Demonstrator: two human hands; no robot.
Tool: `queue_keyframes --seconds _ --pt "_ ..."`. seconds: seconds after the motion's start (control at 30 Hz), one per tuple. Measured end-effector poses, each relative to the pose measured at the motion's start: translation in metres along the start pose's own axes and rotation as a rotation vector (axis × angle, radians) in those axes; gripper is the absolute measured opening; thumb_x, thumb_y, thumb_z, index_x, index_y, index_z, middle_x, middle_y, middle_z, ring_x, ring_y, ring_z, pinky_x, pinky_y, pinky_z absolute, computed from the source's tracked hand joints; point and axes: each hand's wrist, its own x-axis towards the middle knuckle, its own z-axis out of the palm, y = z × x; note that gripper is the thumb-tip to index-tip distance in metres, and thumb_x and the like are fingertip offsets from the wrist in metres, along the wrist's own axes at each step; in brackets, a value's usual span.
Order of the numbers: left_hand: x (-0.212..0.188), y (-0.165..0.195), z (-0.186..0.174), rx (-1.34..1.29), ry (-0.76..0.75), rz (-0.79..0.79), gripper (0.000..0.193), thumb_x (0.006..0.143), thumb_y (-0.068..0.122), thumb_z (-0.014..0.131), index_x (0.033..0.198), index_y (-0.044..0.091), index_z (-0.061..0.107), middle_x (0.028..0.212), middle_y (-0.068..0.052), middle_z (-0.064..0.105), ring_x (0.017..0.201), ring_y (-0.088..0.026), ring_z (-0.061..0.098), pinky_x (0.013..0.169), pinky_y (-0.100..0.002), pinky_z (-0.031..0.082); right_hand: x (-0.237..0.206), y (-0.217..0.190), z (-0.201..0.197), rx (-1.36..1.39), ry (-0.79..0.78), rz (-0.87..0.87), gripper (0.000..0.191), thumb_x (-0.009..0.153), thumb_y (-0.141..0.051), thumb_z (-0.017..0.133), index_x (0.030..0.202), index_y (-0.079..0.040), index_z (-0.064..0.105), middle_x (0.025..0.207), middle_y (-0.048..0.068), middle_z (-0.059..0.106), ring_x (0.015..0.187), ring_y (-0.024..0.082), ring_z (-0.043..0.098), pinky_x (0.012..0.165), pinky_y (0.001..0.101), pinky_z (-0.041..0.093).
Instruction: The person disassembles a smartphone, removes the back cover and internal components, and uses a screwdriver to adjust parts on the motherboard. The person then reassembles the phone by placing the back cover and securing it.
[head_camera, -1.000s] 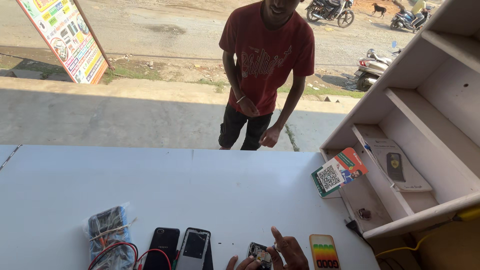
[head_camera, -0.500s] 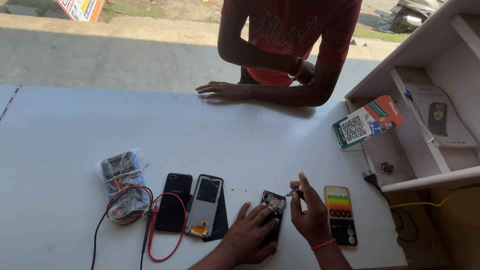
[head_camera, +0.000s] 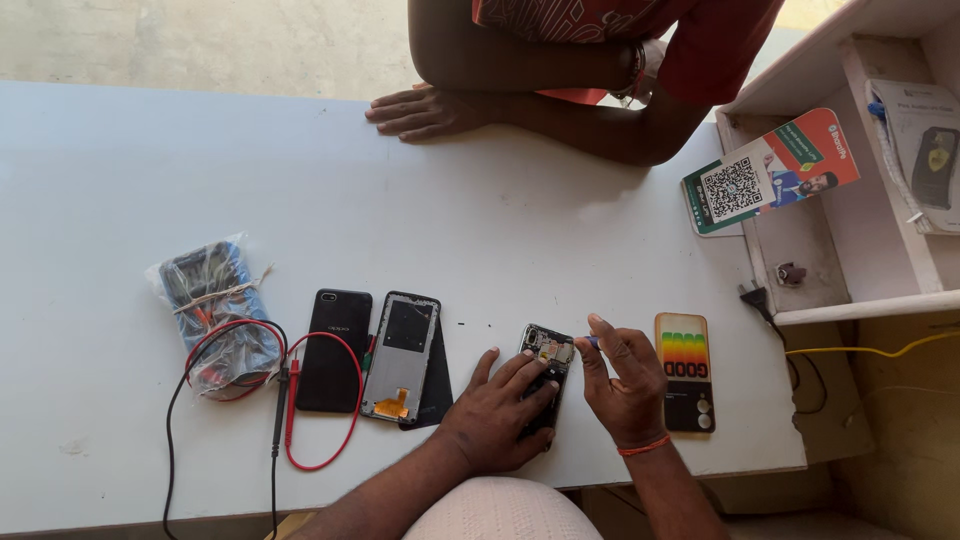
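An opened phone (head_camera: 546, 352) with its back off and its insides showing lies on the white table (head_camera: 300, 180). My left hand (head_camera: 497, 412) lies flat over the phone's lower part and holds it down. My right hand (head_camera: 622, 380) pinches a small blue-handled tool (head_camera: 592, 341), its tip at the phone's upper right corner.
Left of my hands lie a removed screen panel (head_camera: 400, 356), a black phone (head_camera: 334, 348) and a bagged multimeter (head_camera: 213, 312) with red and black leads. A colourful phone back cover (head_camera: 685, 370) lies right. Another person's hand (head_camera: 420, 110) rests at the far edge. A white shelf (head_camera: 850, 250) stands right.
The view has tilted down and closer over the table. My hands have settled on the opened phone. The person opposite has leaned forward and put an arm on the table.
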Motion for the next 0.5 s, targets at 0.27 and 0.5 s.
queue_keyframes --seconds 0.27,0.5 --pt "0.002 0.0 -0.002 0.008 -0.038 -0.016 0.059 0.094 0.051 0.063 0.139 0.012 0.061 0.153 -0.018 0.043 0.151 -0.034 0.03 0.122 -0.065 0.014 0.003 0.0 -0.003 0.048 -0.056 0.012 0.043 0.096 -0.001 0.072 0.138 -0.01 0.063 0.105 0.01 0.073 0.093 0.017 0.074 0.078 0.0288 0.063" --pt "0.002 0.002 -0.002 0.002 -0.066 -0.028 0.059 0.095 0.051 0.061 0.139 0.012 0.061 0.153 -0.018 0.042 0.151 -0.033 0.028 0.123 -0.063 0.011 0.018 -0.002 -0.017 0.142 -0.153 0.05 0.048 0.1 -0.006 0.063 0.145 0.001 0.052 0.117 0.014 0.073 0.101 0.019 0.075 0.086 0.0292 0.064"
